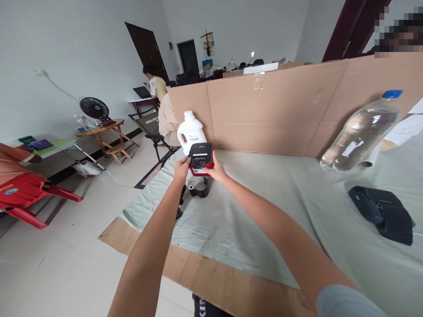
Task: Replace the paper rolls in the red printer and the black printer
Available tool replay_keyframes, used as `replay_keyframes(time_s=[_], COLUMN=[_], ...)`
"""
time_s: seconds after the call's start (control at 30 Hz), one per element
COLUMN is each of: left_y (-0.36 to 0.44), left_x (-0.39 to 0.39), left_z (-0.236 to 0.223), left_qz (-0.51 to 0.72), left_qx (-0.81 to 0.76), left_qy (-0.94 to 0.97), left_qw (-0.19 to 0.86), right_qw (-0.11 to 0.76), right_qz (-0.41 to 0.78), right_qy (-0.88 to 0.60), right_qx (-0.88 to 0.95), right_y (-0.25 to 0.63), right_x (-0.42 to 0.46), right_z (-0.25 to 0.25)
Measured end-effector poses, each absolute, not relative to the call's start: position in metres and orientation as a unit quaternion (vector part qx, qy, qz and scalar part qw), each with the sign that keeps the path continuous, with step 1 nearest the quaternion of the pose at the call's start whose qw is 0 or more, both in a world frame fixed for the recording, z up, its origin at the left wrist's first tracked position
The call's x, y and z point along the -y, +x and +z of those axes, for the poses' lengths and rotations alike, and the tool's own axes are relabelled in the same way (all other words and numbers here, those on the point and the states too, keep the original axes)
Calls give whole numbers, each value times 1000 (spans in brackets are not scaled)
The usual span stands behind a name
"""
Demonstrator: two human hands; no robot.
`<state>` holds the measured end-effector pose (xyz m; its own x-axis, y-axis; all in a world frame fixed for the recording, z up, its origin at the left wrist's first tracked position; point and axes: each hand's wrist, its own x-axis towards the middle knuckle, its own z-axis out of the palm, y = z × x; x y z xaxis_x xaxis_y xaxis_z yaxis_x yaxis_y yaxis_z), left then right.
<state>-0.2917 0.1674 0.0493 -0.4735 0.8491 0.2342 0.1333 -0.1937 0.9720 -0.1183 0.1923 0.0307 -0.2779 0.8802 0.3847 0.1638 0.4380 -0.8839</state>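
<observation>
Gripping the device (201, 152) (black on top, red along the base), you have your left hand (181, 170) partly closed on its left edge and your right hand (217, 169) partly closed on its right, thumb over the red front. Fingers behind the device are hidden. The device is in front of the jug (192, 131); a black strap (200, 193) lies on the cloth (254, 215) nearer you.

From above and behind the left grip (181, 170) and right grip (217, 169), fairly near, the head camera faces forward and down, the far wall (264, 31) beyond them.
</observation>
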Motion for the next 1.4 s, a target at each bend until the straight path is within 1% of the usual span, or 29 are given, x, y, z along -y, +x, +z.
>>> replay_keyframes(time_s=[0.1,0.2,0.27,0.33,0.47,0.6,0.8,1.07,1.2,1.4], left_y=[-244,-178,-131,-89,-36,-22,-25,-23,-23,-28], left_x=[-144,-102,-68,-35,10,22,25,25,25,26], left_z=[63,68,64,53,28,9,-9,-14,-14,-7], left_qz=[656,656,645,627,585,563,538,537,532,551], left_qx=[-544,-514,-509,-505,-486,-468,-498,-500,-505,-433], left_qy=[443,490,513,544,604,640,639,651,650,696], left_qw=[279,254,247,239,237,235,234,197,197,156], right_qw=[508,545,561,560,537,519,500,497,502,499], right_qz=[338,309,300,284,232,183,186,194,189,165], right_qy=[-377,-376,-394,-438,-504,-508,-498,-505,-502,-527], right_qx=[697,682,663,643,636,662,683,678,678,668], right_y=[-66,1,47,88,147,172,176,176,174,172], right_x=[-173,-126,-82,-37,25,41,37,41,41,43], right_z=[47,50,44,35,16,-4,-28,-24,-23,-28])
